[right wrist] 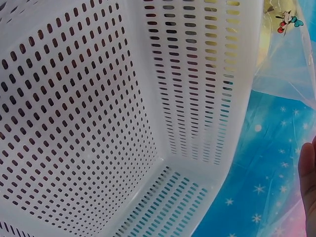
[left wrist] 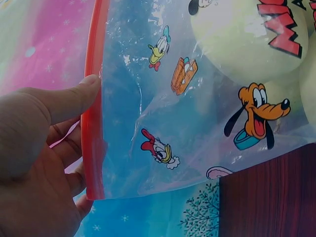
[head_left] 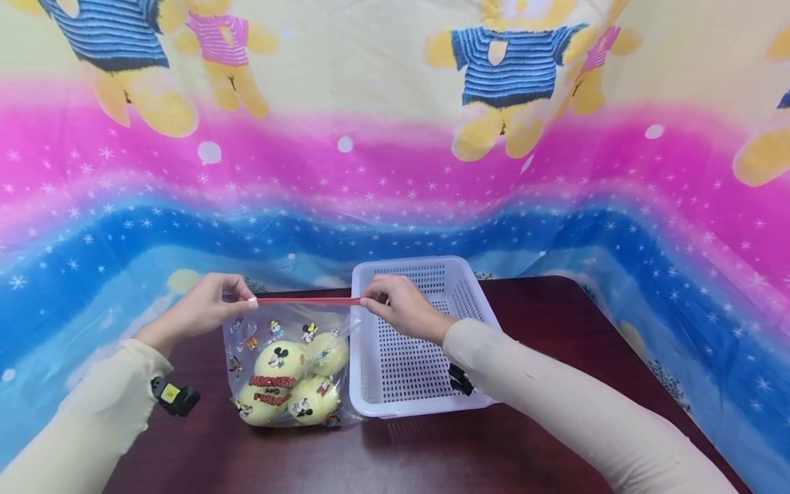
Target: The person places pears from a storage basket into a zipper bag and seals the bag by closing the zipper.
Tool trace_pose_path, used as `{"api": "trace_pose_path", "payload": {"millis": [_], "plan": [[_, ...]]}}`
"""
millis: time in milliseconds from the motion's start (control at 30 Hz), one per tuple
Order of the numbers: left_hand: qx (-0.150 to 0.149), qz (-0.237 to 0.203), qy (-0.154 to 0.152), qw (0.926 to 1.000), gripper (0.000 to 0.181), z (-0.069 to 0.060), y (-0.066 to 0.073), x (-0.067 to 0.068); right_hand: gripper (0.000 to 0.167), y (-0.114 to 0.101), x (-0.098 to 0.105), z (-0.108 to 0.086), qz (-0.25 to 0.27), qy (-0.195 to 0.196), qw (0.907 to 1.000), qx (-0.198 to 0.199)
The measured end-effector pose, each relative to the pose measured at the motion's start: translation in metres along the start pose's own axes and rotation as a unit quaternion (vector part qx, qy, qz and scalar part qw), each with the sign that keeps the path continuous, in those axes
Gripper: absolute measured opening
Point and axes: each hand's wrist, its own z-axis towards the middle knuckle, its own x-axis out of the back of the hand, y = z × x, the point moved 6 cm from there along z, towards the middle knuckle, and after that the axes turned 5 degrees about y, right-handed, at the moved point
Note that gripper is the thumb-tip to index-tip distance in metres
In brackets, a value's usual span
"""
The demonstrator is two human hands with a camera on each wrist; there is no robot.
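A clear zip bag (head_left: 247,336) with cartoon prints and "Mickey and Friends" lettering hangs upright over the table, its lower part at or near the tabletop. Several pale yellow balls (head_left: 328,355) sit in its lower part. Along the top runs a red zip strip (head_left: 308,300), held level and looking closed. My left hand (head_left: 212,302) pinches the strip's left end; in the left wrist view the thumb (left wrist: 74,98) lies on its near face, fingers behind. My right hand (head_left: 404,305) pinches the right end; only its edge (right wrist: 308,182) shows in the right wrist view.
A white perforated plastic basket (head_left: 426,410) stands right of the bag, under my right forearm, with nothing visible in it. Both are at a dark red-brown table (head_left: 543,329). A patterned cloth (head_left: 382,185) with bears hangs behind and around the table.
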Motion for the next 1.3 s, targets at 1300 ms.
{"api": "trace_pose_path", "payload": {"millis": [1300], "plan": [[-0.001,0.016,0.035,0.9993,0.013,-0.009,-0.01,0.009,0.013,0.006,0.0,-0.004,0.002,-0.007,1.0,-0.003]]}}
